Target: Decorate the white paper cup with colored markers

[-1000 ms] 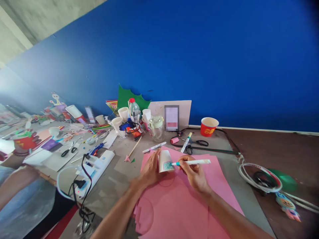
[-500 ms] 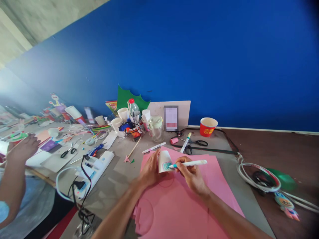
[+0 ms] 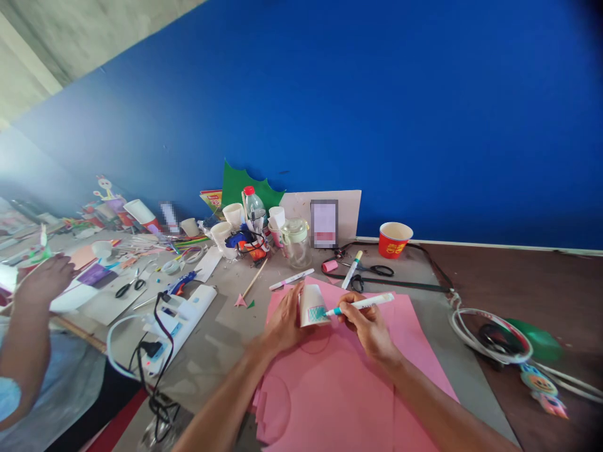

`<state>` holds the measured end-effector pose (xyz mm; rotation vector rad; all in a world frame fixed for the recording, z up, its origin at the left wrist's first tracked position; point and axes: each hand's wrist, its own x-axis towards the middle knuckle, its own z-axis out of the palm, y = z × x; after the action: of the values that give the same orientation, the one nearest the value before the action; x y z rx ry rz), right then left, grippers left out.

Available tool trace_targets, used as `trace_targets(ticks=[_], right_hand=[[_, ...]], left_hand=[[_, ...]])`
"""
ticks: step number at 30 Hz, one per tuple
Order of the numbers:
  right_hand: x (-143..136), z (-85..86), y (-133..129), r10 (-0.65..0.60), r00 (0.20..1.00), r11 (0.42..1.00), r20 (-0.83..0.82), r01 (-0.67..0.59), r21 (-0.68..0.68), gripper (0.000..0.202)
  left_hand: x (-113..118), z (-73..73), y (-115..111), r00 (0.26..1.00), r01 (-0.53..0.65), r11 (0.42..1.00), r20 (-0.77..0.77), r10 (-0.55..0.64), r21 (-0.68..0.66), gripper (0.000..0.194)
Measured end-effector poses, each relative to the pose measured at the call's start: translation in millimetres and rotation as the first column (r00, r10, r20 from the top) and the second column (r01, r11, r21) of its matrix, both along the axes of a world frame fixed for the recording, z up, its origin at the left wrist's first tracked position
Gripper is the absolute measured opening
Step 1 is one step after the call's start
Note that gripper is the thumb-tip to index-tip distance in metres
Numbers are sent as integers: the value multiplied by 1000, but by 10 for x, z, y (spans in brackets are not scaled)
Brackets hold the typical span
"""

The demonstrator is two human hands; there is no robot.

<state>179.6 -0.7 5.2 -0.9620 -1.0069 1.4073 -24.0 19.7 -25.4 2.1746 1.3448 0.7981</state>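
My left hand (image 3: 286, 320) holds a white paper cup (image 3: 311, 296) from its left side, over pink paper sheets (image 3: 339, 389). The cup bears a teal crosshatched patch with a pink outline near its lower rim. In my right hand (image 3: 365, 323) is a white marker (image 3: 372, 301), its teal end pointing left at the patch, close to the cup's surface. Whether the tip touches the cup is too small to tell. A circle is drawn on the pink paper below the cup.
Behind the paper lie a marker (image 3: 292, 279), a yellow-capped marker (image 3: 352, 270) and black scissors (image 3: 380, 270). A glass jar (image 3: 298, 245) and red bowl (image 3: 396, 240) stand farther back. At left are a power strip (image 3: 181, 329) and another person's hand (image 3: 47, 276).
The marker and my right hand have shifted slightly right, and the teal tip sits nearer the patch's right edge. The cup stays in my left hand.
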Motion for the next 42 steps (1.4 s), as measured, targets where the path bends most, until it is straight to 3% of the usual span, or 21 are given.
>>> trace_targets(ticks=[4,19,23,28,32,38,42], right_hand=[[12,12,17,34,999,998,-41,-36,-58,36],[24,18,23,-25,997,991,-76,15,-136,32],[11,13,15,45,994,989,-99,-58,-133,32],[26,22,20,-3,995,985,-104,-15,-171,34],[31,31,29,43,993,982,-114,-63,-181,32],[47,23,59,-2,998,975,-63,-12,-223,30],[61,-3,68,25,996,964,-81,-45,-263,29]], left_hand=[[-2,-8,8,1000,11,1000,-14,-11,-1,99],[-19,-28,20,999,32,999,-20,-32,24,98],[-18,-20,19,999,22,1000,-31,-22,20,100],[-22,-14,17,999,27,999,-29,-26,29,97],[-19,-1,17,998,54,997,-38,-52,53,96],[-9,-15,12,999,3,1000,-35,-3,-3,97],[-16,-30,18,1000,13,1000,-28,-13,-7,97]])
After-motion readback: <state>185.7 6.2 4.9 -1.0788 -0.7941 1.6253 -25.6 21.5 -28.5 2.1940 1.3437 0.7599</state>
